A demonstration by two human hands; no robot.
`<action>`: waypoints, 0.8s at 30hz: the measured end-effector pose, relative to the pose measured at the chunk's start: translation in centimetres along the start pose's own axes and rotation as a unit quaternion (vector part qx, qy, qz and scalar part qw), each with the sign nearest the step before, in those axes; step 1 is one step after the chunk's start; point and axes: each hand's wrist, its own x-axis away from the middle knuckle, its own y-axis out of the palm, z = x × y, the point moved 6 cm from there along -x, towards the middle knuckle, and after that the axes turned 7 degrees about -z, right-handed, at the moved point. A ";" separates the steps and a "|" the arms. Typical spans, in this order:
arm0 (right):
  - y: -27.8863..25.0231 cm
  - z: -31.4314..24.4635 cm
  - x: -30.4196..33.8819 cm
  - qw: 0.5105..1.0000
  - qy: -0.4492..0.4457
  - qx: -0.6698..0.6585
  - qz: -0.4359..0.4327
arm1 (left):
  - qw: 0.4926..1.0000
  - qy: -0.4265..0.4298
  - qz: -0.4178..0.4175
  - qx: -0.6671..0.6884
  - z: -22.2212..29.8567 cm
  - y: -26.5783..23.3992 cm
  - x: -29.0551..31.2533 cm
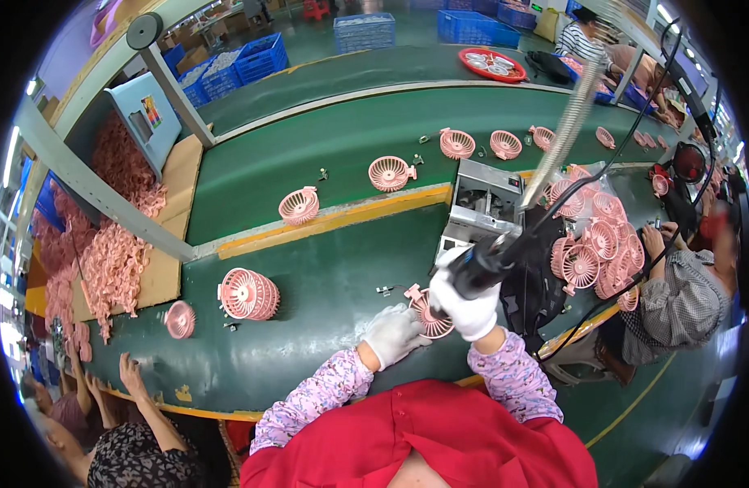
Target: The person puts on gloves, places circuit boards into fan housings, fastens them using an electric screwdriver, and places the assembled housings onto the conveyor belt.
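My left hand (393, 335), in a white glove, rests on the green table with its fingers holding the edge of a pink fan housing (436, 325). Above that housing, my gloved right hand (465, 306) is wrapped round a black power screwdriver (481, 270) with a cable. The screwdriver's tip and part of the housing are hidden by the right hand. A small metal part with wires (386, 289) lies just beyond my left fingers. Farther left stands a stack of pink fan housings (251, 294).
A metal screw feeder (486, 197) stands beyond my right hand, below a hanging coiled spring (565, 134). Pink housings are heaped (600, 244) at the right. More ride the green conveyor belt (334, 138). A co-worker's hand (133, 376) reaches in at the left; another person (675, 285) sits right.
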 end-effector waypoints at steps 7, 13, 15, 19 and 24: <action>1.6 2.3 0.5 0.978 -0.014 0.192 -0.082 | 0.994 0.016 0.063 0.086 0.1 -0.7 -0.3; 1.6 3.0 0.8 0.961 0.004 0.230 -0.152 | 0.986 0.011 0.082 0.145 -0.4 -0.5 -0.4; 1.3 3.2 0.6 0.962 0.041 0.184 -0.196 | 0.991 -0.009 0.047 0.127 -0.1 -0.9 -0.5; 0.7 1.0 0.4 0.991 -0.057 0.003 -0.117 | 0.998 -0.068 -0.014 -0.006 -1.6 -1.6 -0.7; 0.0 -2.8 0.8 0.984 -0.147 -0.043 -0.095 | 0.955 -0.201 0.214 -0.036 -10.5 -7.3 -2.0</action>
